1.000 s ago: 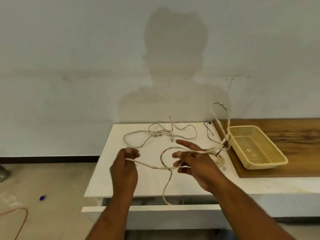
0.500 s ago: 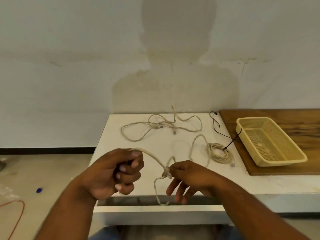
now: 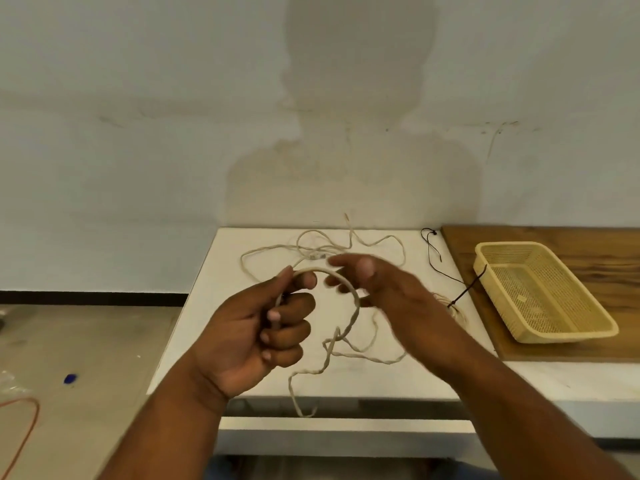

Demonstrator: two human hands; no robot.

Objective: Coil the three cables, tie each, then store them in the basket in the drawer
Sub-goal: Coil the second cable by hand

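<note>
Three pale cables are in view. The held cable (image 3: 354, 315) is gripped in the left hand (image 3: 249, 334), whose fingers (image 3: 294, 301) curl round one end above the front of the counter (image 3: 214, 306). From there it arches over to the right hand (image 3: 388, 289), then drops in loose bends onto the counter, its tail hanging over the front edge across the partly open drawer (image 3: 346, 429). The right hand is blurred, its fingers stretched out and spread at the arch; I cannot tell whether they touch the cable. The loose cable (image 3: 270, 250) sprawls at the back of the counter. The coiled cable (image 3: 459, 311), bound with a black tie (image 3: 467, 292), lies just beyond the right forearm, mostly hidden by it, near the basket (image 3: 568, 336). The yellow basket sits on a wooden board (image 3: 588, 244) at the right, outside the drawer. A thin black string (image 3: 431, 242) lies by the board's back corner.
</note>
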